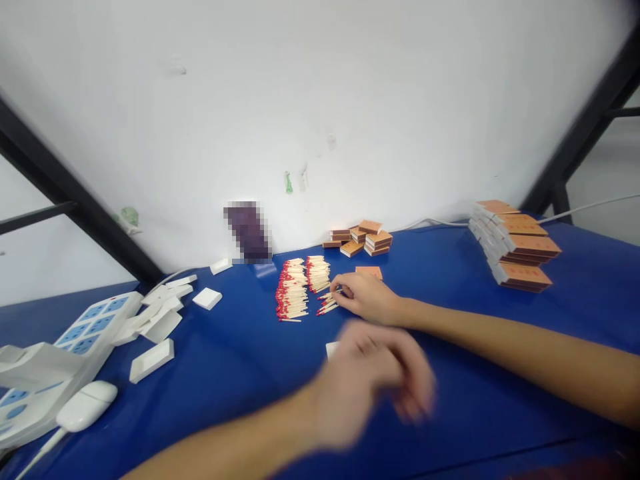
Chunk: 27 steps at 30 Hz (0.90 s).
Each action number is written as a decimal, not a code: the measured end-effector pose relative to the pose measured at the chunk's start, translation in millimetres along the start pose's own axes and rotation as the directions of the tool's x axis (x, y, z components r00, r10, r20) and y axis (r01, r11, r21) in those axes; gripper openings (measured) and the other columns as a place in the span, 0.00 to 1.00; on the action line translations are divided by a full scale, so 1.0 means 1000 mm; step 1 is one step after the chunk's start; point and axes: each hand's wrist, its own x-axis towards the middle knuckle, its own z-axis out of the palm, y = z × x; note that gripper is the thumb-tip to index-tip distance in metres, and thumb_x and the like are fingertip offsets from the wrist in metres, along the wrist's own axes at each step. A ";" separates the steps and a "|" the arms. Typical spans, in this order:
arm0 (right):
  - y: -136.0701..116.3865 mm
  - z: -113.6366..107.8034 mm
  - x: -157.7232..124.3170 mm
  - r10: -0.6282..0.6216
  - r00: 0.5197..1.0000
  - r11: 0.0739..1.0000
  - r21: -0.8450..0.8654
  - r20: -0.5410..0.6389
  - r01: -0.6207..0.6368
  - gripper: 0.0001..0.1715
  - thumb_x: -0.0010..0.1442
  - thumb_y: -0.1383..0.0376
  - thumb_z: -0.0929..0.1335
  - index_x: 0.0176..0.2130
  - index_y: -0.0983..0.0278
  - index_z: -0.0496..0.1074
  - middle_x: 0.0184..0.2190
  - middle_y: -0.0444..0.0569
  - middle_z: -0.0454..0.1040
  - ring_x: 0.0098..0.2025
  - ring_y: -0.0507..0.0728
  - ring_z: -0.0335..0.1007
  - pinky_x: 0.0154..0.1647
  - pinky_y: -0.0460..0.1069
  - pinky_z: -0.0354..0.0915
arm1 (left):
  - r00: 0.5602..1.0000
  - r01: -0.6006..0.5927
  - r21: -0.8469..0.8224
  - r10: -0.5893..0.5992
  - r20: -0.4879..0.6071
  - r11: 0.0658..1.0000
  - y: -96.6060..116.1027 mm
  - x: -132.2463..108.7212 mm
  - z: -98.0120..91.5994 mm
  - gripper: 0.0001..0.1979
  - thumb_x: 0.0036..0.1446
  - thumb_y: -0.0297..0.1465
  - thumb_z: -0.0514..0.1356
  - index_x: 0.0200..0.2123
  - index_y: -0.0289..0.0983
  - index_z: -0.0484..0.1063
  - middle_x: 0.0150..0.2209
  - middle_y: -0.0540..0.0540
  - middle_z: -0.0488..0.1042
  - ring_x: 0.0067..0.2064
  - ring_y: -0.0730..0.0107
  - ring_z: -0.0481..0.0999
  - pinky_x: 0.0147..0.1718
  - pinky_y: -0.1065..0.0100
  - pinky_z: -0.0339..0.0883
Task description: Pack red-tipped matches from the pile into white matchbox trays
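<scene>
My right hand (373, 297) is at the middle of the blue table, its thumb and index finger curled together over a few loose matches (327, 303) with red heads. Left of it lie two heaps of matches, a larger heap (293, 290) and a smaller heap (319, 273). Just behind the hand is a flat orange matchbox (369, 271), partly covered. My left hand (370, 380) is nearer to me, smeared by motion, with its fingers bent downward; what it holds, if anything, is not visible. A white piece (331, 349) shows at its edge, mostly hidden.
Matchboxes are piled by the wall (370, 239), with a larger stack (523, 250) at the right. White matchbox trays (153, 360) lie scattered at left beside a power strip (93, 327) and a white mouse (87, 405). A pixelated dark object (249, 232) leans on the wall.
</scene>
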 end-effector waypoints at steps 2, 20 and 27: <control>0.000 0.000 0.000 -0.005 1.000 1.000 0.004 -0.014 0.005 0.06 0.61 0.67 0.67 0.38 0.63 0.74 0.34 0.46 0.74 0.35 0.54 0.68 0.34 0.47 0.57 | 0.878 -0.115 0.309 0.242 -0.414 0.944 -0.026 0.002 -0.033 0.13 0.56 0.34 0.47 0.24 0.38 0.66 0.23 0.45 0.68 0.26 0.67 0.68 0.28 0.64 0.64; 0.008 0.006 0.000 -0.137 0.986 0.991 -0.007 -0.091 0.137 0.12 0.67 0.67 0.64 0.43 0.62 0.77 0.39 0.49 0.72 0.39 0.55 0.69 0.40 0.50 0.63 | 0.752 0.102 0.964 0.616 -0.236 0.245 -0.090 -0.038 -0.088 0.10 0.58 0.21 0.51 0.29 0.37 0.69 0.22 0.51 0.72 0.22 0.72 0.65 0.33 0.65 0.64; 0.008 0.006 -0.002 -0.172 0.976 0.984 0.017 -0.131 0.176 0.14 0.66 0.70 0.62 0.45 0.65 0.76 0.41 0.52 0.70 0.38 0.55 0.68 0.38 0.50 0.66 | 0.872 0.132 0.934 0.410 -0.269 0.333 -0.079 -0.048 -0.091 0.13 0.59 0.24 0.51 0.40 0.35 0.75 0.33 0.45 0.74 0.34 0.66 0.71 0.34 0.65 0.66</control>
